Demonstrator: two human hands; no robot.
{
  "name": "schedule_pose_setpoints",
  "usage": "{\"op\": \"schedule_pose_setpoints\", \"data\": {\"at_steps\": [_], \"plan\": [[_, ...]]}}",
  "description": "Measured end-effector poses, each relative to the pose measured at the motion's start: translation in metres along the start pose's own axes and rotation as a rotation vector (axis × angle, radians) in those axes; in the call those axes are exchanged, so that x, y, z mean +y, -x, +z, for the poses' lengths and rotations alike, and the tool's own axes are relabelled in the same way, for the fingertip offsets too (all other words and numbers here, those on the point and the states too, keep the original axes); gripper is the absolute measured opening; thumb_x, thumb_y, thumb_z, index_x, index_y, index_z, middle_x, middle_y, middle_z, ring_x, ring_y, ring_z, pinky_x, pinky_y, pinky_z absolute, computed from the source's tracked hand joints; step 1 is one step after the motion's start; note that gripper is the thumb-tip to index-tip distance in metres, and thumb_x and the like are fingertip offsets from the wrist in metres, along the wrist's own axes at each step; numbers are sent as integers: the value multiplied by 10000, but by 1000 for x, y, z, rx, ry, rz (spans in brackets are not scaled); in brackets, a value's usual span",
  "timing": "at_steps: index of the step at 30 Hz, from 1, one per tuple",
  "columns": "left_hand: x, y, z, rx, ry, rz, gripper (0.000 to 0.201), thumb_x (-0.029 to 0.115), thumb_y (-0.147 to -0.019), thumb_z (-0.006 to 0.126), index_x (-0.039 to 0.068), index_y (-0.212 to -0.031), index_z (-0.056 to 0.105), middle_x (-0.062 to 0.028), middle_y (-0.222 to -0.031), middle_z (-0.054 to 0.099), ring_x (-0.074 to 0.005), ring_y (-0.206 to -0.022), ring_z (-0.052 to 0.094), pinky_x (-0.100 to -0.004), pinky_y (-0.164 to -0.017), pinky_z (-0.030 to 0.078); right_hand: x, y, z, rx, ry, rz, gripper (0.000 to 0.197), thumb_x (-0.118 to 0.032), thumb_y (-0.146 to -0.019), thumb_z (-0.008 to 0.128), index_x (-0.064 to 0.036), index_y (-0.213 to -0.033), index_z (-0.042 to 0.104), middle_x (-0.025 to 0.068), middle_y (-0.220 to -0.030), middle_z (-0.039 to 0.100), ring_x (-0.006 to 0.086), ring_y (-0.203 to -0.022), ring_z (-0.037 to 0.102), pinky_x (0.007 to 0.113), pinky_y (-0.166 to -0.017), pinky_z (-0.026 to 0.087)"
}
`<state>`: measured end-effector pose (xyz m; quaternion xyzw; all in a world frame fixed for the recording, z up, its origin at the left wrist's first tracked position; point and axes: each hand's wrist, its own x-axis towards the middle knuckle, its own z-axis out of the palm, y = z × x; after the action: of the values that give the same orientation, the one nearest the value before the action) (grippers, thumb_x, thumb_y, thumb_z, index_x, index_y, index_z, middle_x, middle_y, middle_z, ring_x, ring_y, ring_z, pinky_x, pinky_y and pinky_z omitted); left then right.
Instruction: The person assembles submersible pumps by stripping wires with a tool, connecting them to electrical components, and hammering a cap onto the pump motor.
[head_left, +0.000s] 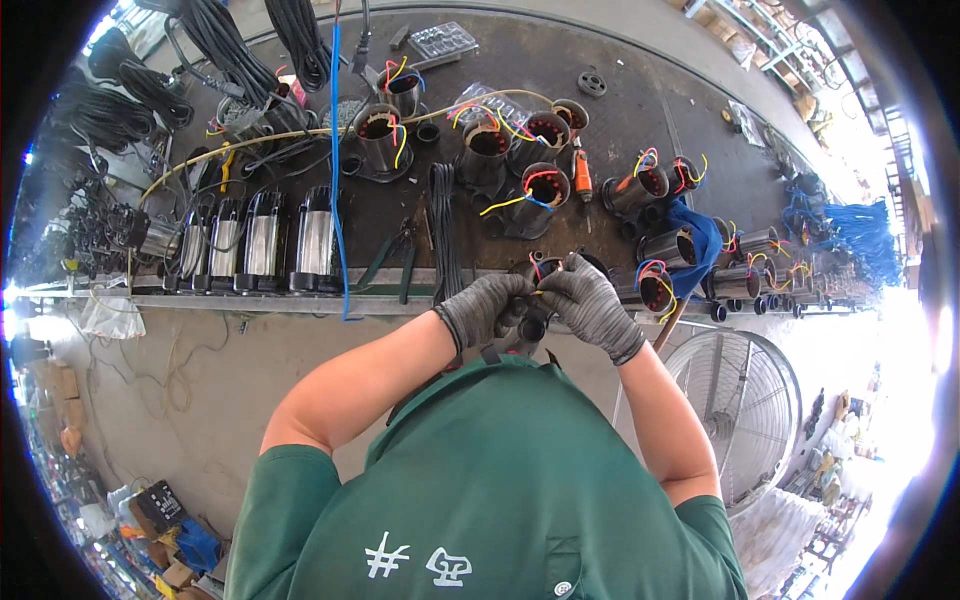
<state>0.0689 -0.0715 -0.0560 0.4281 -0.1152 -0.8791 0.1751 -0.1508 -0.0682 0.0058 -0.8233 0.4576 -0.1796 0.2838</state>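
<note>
Both my hands wear grey-black work gloves and meet at the front edge of the bench. My left hand (487,310) is closed, its fingertips pinching at a thin yellow wire (537,292). From the other side my right hand (592,308) closes on the same wire, thumb and fingers pressed together. A red wire (537,268) rises just beyond the fingertips, out of a dark cylindrical motor housing (517,268) that my hands partly cover. Below the hands another dark round part (532,328) shows. The wire ends inside my fingers are hidden.
Several metal motor housings (543,185) with coloured leads stand across the bench (400,290). Pliers (403,250), an orange screwdriver (582,175) and a black cable bundle (443,215) lie beyond my hands. A blue hose (337,160) hangs at left; a large fan (735,400) stands right.
</note>
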Motion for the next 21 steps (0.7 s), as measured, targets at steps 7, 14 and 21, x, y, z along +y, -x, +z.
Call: {"op": "schedule_pose_setpoints", "data": {"at_steps": [7,14,21], "plan": [[14,-2,-2,68,-33,-17,170,317,-914,786,167,-900,707,37,-691,632,-89,-523,541,-240,-460,409,0,-3,-3,1,-4,13,218,-197,-864,779,-99,-1058,799,196,-989,662,418,-961,653,509,-845,538],[9,11,-3,-392,-96,48,287,195,-1025,642,63,-1276,688,4,-987,747,-39,-587,515,-187,-514,394,-3,6,3,-42,135,26,304,-328,-911,769,-133,-1144,784,195,-1061,639,402,-1005,639,504,-880,538],[14,30,16,91,-1375,843,384,329,-924,779,13,-1124,691,-100,-937,735,-282,-855,736,-415,-723,581,-7,1,10,-74,54,167,290,-306,-912,725,-133,-1137,782,195,-1107,650,425,-1083,655,525,-945,528]]}}
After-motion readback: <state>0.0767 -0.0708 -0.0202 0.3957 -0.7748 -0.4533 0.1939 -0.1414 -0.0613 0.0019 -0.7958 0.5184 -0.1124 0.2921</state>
